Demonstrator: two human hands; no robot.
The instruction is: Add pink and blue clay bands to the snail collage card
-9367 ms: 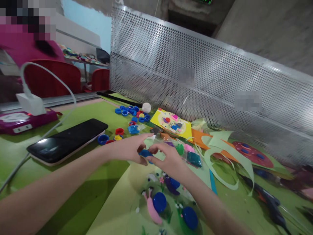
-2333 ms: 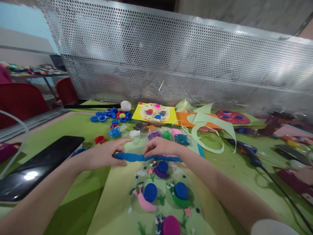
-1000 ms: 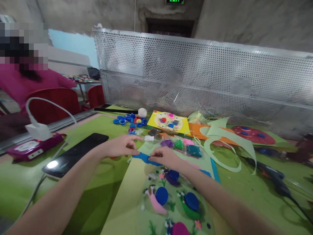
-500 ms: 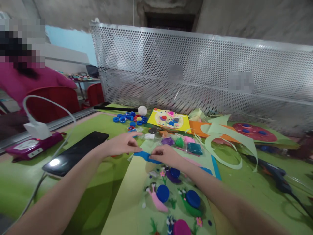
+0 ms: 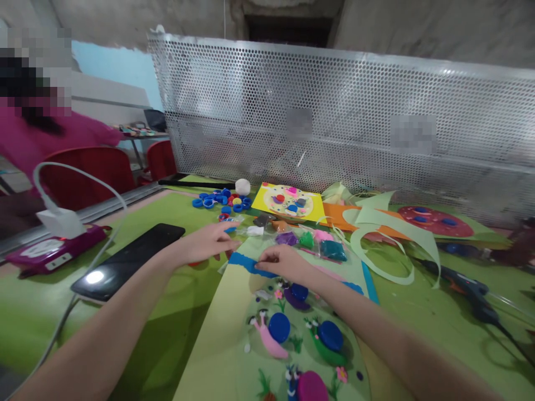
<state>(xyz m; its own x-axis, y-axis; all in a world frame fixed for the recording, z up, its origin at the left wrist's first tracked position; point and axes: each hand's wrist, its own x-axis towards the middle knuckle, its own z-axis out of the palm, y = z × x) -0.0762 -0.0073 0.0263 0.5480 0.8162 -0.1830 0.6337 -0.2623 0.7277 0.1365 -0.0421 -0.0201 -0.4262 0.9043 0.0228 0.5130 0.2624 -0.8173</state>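
Observation:
A pale green paper sheet (image 5: 209,328) lies before me, decorated with clay snails that have bottle-cap shells, such as a pink snail (image 5: 270,341) and a green snail (image 5: 332,351). Along its far edge runs a band of blue modelling clay (image 5: 242,260). My right hand (image 5: 286,262) rests on this band, thumb and fingertips pinched together at the clay. Just beyond the band's left end hovers my left hand (image 5: 209,243), its fingers loosely bent and apart, with nothing visible in them. My right forearm covers part of the band and sheet.
Bags of coloured clay (image 5: 332,250) and blue bottle caps (image 5: 217,197) lie behind the sheet. On the left are a phone (image 5: 134,259) and a purple power strip (image 5: 58,253); on the right, paper offcuts (image 5: 363,250) and a glue gun (image 5: 463,289). A perforated metal panel (image 5: 334,111) stands behind.
My left hand has lifted slightly away from the clay band's left end, so more blue shows there. My right hand stays at the band. The view has shifted a little.

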